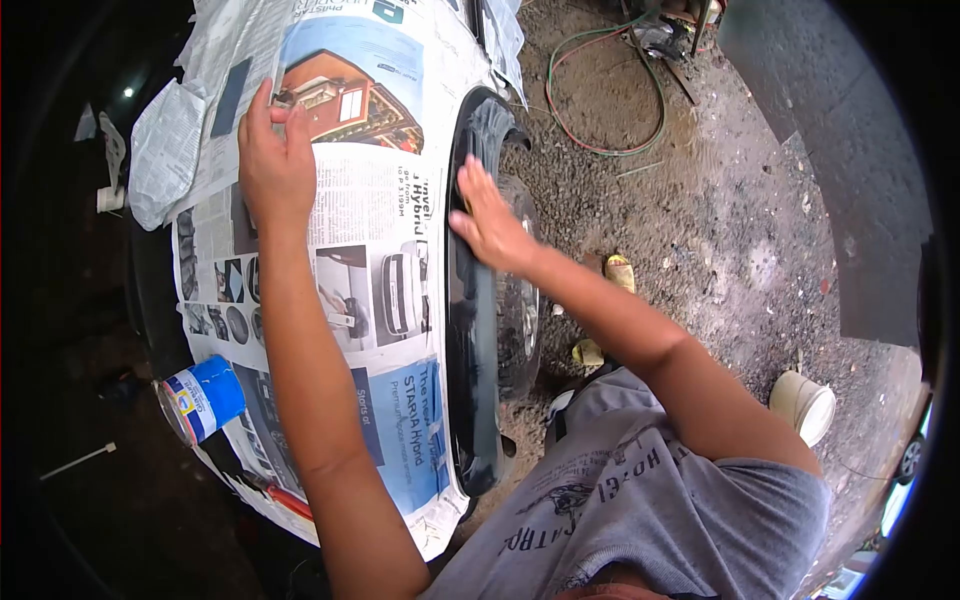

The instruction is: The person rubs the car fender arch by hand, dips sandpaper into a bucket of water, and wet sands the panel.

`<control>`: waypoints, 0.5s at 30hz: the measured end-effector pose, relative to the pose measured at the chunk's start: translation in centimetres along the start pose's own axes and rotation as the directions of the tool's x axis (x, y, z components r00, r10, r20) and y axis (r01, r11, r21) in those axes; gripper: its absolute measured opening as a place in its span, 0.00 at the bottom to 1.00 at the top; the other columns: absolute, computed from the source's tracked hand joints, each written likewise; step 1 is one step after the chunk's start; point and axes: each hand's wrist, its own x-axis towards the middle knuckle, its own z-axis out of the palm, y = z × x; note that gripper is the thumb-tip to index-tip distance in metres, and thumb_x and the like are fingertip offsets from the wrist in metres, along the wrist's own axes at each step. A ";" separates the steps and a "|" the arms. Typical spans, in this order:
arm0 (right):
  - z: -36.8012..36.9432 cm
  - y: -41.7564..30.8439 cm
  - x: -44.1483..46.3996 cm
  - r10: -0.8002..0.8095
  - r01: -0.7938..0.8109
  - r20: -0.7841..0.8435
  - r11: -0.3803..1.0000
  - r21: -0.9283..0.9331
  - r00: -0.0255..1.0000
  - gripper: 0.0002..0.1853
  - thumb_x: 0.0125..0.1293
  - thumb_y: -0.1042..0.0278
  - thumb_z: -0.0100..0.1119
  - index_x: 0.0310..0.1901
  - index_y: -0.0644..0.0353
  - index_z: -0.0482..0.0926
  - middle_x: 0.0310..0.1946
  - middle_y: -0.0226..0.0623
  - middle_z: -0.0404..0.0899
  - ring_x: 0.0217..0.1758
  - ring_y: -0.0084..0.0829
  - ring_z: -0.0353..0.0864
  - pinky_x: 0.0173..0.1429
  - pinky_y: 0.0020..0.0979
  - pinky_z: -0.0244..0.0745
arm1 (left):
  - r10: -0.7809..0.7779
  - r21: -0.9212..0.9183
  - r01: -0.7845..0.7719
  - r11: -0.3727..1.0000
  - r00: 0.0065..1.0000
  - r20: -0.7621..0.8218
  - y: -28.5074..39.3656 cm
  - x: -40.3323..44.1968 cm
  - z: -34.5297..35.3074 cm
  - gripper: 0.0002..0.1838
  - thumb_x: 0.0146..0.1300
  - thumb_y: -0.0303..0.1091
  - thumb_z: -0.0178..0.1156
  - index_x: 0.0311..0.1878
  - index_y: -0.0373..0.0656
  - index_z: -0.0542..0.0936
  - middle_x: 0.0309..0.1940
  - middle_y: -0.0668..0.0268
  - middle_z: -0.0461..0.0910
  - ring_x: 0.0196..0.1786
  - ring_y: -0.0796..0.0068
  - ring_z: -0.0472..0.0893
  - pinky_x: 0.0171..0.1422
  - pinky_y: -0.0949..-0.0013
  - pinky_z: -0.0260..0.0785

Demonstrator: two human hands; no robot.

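My left hand [277, 165] is over the newspaper [365, 185] that covers the car's body, its thumb and fingers apart, nothing visible between them. My right hand [492, 220] lies against the dark fender edge [473, 330] above the wheel [520, 290]. Its fingers stretch along the panel, the thumb held apart. Whether anything lies under that palm is hidden. Greyish smears show on the dark panel around and below the hand.
A blue-and-white can [203, 398] sits on the newspaper at the left, near a red-handled tool [290, 500]. Crumpled paper [165, 155] lies farther up. On the gravelly ground are a coiled hose [662, 110] and a white bucket [803, 407].
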 end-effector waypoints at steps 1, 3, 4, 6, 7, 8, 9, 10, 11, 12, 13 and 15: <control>0.2 -0.8 -2.2 -0.061 0.061 -0.001 0.998 0.027 0.998 0.41 0.82 0.48 0.42 0.80 0.75 0.44 0.83 0.65 0.37 0.89 0.53 0.34 0.89 0.48 0.32 | 0.009 0.004 -0.009 1.000 1.000 -0.004 -0.2 0.0 0.1 0.28 0.74 0.41 0.61 0.73 0.42 0.72 0.47 0.61 0.80 0.51 0.60 0.81 0.55 0.59 0.75; -0.7 -0.4 -1.9 -0.088 0.090 0.048 0.995 -0.049 0.995 0.41 0.82 0.48 0.42 0.80 0.74 0.44 0.83 0.64 0.37 0.89 0.52 0.34 0.89 0.48 0.33 | 0.025 0.005 -0.025 1.000 1.000 -0.010 -0.5 0.2 0.2 0.28 0.74 0.41 0.60 0.73 0.42 0.72 0.47 0.61 0.80 0.51 0.60 0.81 0.55 0.59 0.75; -0.8 -0.1 -1.7 -0.097 0.104 0.073 0.991 -0.085 0.993 0.41 0.82 0.48 0.42 0.81 0.74 0.44 0.84 0.63 0.37 0.89 0.52 0.34 0.89 0.48 0.33 | 0.031 0.002 -0.031 1.000 0.999 -0.008 -0.5 0.1 0.1 0.28 0.74 0.41 0.60 0.73 0.42 0.72 0.47 0.61 0.80 0.51 0.60 0.81 0.55 0.59 0.75; -1.0 1.9 2.5 -0.011 0.013 0.025 0.996 -0.088 1.000 0.40 0.82 0.49 0.41 0.80 0.73 0.47 0.84 0.61 0.40 0.88 0.52 0.36 0.89 0.46 0.35 | 0.016 0.004 -0.016 1.000 1.000 -0.001 -0.1 0.0 0.0 0.28 0.74 0.41 0.60 0.74 0.42 0.72 0.47 0.61 0.80 0.51 0.60 0.81 0.55 0.58 0.75; -1.5 2.6 4.7 0.053 -0.052 0.017 0.997 -0.059 0.998 0.39 0.82 0.48 0.40 0.80 0.73 0.47 0.84 0.61 0.40 0.88 0.52 0.37 0.89 0.46 0.35 | -0.001 0.009 0.001 1.000 1.000 0.004 0.2 -0.1 -0.1 0.28 0.74 0.41 0.60 0.74 0.42 0.71 0.47 0.61 0.79 0.51 0.60 0.81 0.55 0.58 0.75; -1.7 2.7 5.8 0.116 -0.116 0.010 0.993 -0.030 0.993 0.39 0.82 0.48 0.40 0.80 0.73 0.48 0.83 0.61 0.41 0.88 0.52 0.37 0.89 0.46 0.35 | -0.019 0.014 0.019 1.000 1.000 0.008 0.5 0.0 -0.2 0.28 0.74 0.41 0.60 0.74 0.42 0.71 0.47 0.61 0.79 0.51 0.60 0.81 0.55 0.58 0.75; -1.5 2.3 5.9 0.131 -0.131 -0.015 0.991 -0.031 0.991 0.39 0.83 0.47 0.39 0.80 0.73 0.50 0.83 0.62 0.43 0.88 0.53 0.38 0.89 0.46 0.36 | -0.002 0.023 0.002 1.000 1.000 0.001 0.4 -0.1 -0.2 0.28 0.74 0.41 0.60 0.74 0.42 0.71 0.47 0.61 0.80 0.51 0.60 0.81 0.55 0.58 0.75; -1.4 1.7 5.1 0.119 -0.120 -0.011 0.992 -0.040 0.993 0.39 0.83 0.47 0.39 0.80 0.73 0.49 0.83 0.63 0.42 0.88 0.53 0.38 0.89 0.46 0.36 | 0.016 0.028 -0.016 0.999 1.000 -0.007 0.2 0.0 -0.1 0.28 0.74 0.40 0.60 0.74 0.42 0.71 0.47 0.61 0.80 0.51 0.60 0.81 0.55 0.58 0.75; -1.1 0.8 3.5 0.107 -0.108 -0.007 0.993 -0.052 0.994 0.39 0.83 0.47 0.39 0.80 0.74 0.49 0.83 0.63 0.42 0.88 0.54 0.39 0.89 0.46 0.36 | 0.033 0.032 -0.033 0.999 0.999 -0.018 -0.1 0.1 0.1 0.29 0.74 0.40 0.60 0.74 0.42 0.70 0.47 0.61 0.80 0.51 0.60 0.81 0.55 0.58 0.75; -0.6 -0.2 1.7 0.099 -0.098 0.001 0.993 -0.062 0.995 0.39 0.83 0.47 0.39 0.80 0.74 0.49 0.83 0.64 0.42 0.88 0.54 0.39 0.89 0.46 0.36 | 0.025 0.029 -0.025 0.999 1.000 -0.012 0.0 0.1 0.1 0.29 0.74 0.40 0.60 0.74 0.42 0.70 0.47 0.61 0.80 0.51 0.60 0.81 0.55 0.58 0.75; -0.2 -1.0 -0.5 0.019 -0.019 -0.003 0.998 -0.053 1.000 0.39 0.83 0.48 0.39 0.80 0.74 0.48 0.83 0.65 0.42 0.88 0.54 0.39 0.89 0.46 0.36 | 0.017 0.028 -0.017 0.999 1.000 -0.002 0.0 0.0 0.0 0.29 0.74 0.40 0.60 0.74 0.41 0.70 0.46 0.61 0.80 0.51 0.60 0.81 0.55 0.58 0.75; -0.9 -0.6 -0.3 -0.008 0.011 0.038 0.995 -0.100 0.999 0.40 0.83 0.48 0.40 0.80 0.75 0.48 0.83 0.64 0.42 0.88 0.54 0.39 0.89 0.46 0.36 | 0.015 0.009 -0.015 1.000 1.000 -0.007 -0.1 0.2 0.1 0.29 0.74 0.40 0.61 0.75 0.41 0.70 0.46 0.62 0.80 0.49 0.63 0.80 0.55 0.60 0.74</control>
